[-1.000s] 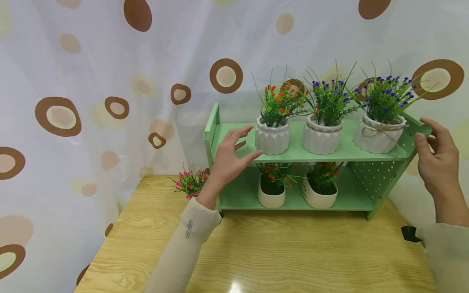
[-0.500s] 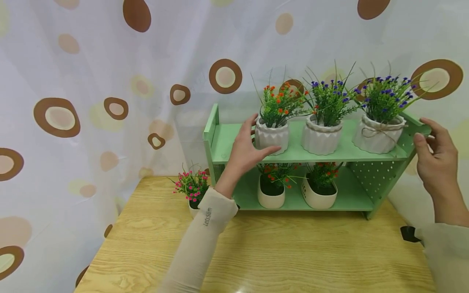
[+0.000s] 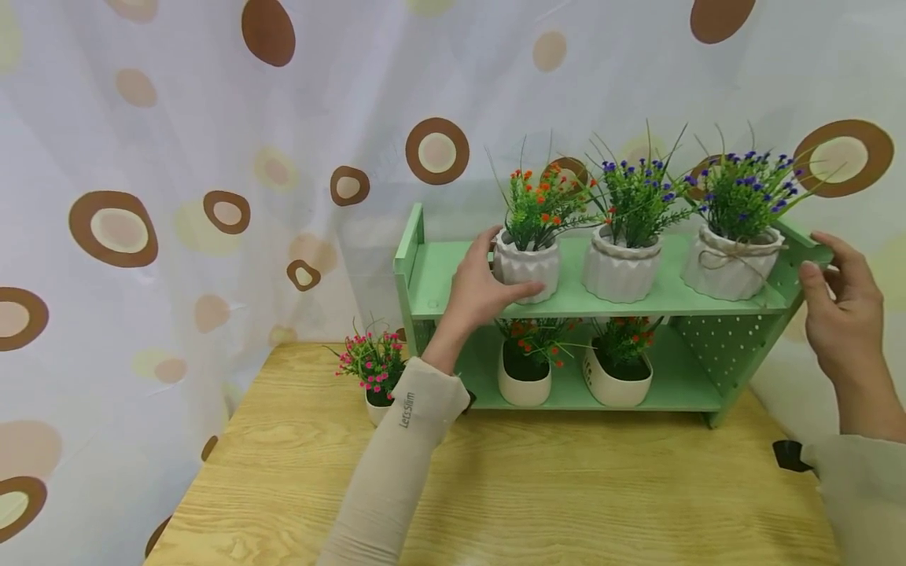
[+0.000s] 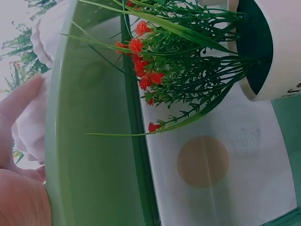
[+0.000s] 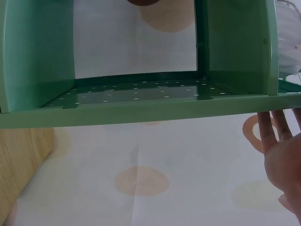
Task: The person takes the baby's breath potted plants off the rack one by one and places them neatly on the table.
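My left hand (image 3: 477,287) holds the left white fluted pot (image 3: 531,263), which bears orange flowers, with fingers behind its left side and the thumb across its front. The pot stands upright on the upper board of a green two-tier shelf (image 3: 442,275). In the left wrist view the thumb (image 4: 21,101) lies against the white pot. My right hand (image 3: 845,322) grips the top of the shelf's right side panel, its thumb in front; the right wrist view shows its fingers (image 5: 268,132) at the panel's edge.
Two more white fluted pots with blue-purple flowers, one middle (image 3: 623,271) and one twine-tied (image 3: 736,267), share the upper board. Below stand two cream pots (image 3: 525,387) with red flowers. A pink-flowered pot (image 3: 373,365) is left of the shelf on the wooden table (image 3: 566,487). A patterned curtain hangs behind.
My left hand has moved right from the left of the pot and closed around it. The right hand has stayed on the shelf's side panel.
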`<state>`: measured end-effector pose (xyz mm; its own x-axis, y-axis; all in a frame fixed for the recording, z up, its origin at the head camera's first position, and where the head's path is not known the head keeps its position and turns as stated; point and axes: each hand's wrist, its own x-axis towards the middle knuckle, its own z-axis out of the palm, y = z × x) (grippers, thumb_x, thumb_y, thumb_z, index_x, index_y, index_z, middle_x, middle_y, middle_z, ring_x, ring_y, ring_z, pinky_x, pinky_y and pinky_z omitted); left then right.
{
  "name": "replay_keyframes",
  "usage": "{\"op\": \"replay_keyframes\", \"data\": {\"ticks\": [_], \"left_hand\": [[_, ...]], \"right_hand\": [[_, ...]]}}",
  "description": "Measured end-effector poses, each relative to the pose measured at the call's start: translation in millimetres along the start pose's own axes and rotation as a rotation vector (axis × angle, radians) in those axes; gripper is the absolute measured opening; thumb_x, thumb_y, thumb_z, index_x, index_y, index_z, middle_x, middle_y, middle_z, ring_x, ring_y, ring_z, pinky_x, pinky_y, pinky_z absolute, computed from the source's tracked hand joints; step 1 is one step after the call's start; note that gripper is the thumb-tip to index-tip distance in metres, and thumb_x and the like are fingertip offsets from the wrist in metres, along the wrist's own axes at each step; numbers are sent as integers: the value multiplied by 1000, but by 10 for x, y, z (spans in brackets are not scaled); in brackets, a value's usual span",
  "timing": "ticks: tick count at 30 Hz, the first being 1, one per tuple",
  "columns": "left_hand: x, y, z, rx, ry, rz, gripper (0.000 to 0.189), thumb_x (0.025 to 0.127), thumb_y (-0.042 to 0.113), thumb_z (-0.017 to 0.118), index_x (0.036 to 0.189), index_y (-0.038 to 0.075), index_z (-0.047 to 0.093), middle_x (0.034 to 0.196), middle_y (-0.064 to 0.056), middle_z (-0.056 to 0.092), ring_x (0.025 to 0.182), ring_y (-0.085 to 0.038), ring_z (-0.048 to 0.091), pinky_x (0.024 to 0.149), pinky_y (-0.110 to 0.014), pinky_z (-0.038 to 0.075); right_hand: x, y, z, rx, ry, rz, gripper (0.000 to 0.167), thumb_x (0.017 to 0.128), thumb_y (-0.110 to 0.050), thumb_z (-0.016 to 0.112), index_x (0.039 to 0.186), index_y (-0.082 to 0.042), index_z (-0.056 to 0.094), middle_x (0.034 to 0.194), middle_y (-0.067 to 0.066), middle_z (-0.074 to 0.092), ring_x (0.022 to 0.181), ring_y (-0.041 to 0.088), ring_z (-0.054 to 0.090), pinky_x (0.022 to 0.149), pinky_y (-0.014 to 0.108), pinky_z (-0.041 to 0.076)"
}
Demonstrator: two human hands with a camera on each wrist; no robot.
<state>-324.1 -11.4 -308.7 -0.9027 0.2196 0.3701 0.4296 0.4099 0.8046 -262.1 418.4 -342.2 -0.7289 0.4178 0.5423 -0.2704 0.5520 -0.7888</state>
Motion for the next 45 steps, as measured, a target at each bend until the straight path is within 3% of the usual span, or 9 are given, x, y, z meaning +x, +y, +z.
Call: {"op": "replay_keyframes", "data": {"ticks": [9,19,27,37,45], "left_hand": [[19,18,8,38,10,-13,99,77,40,93,157,17,40,154,-6,46,130,-26,55,103,-44,54],[11,-7,5,12,41,-23,97,72,36,95,154,18,45,142,-10,48,114,-26,58,92,-44,57],[-20,1,-24,-73,16,8,93,72,31,97,150,21,48,133,-3,63,108,-22,65,88,-41,59],[-88,5,-76,-93,19,51,90,70,33,98,146,26,50,128,1,63,103,-20,67,79,-34,60],[-196,-14,-107,-100,31,87,89,70,34,98,146,29,51,132,5,62,108,-19,65,81,-36,60]], "right_hand": [[15,26,-7,-8,20,-7,45,110,-24,48,155,-29,48,127,-29,47,108,-10,49,75,-3,39],[-7,23,-7,17,-14,-30,46,110,-23,48,156,-27,46,126,-29,46,110,-9,49,78,-3,40],[4,14,3,-5,10,-21,46,110,-23,48,156,-29,47,127,-29,46,110,-10,49,77,-1,40],[18,-3,20,-25,12,-29,46,111,-24,48,156,-30,47,125,-29,46,108,-10,48,75,0,38],[6,8,-1,-31,4,-12,46,111,-26,47,156,-33,45,126,-32,45,111,-12,47,77,2,38]]}}
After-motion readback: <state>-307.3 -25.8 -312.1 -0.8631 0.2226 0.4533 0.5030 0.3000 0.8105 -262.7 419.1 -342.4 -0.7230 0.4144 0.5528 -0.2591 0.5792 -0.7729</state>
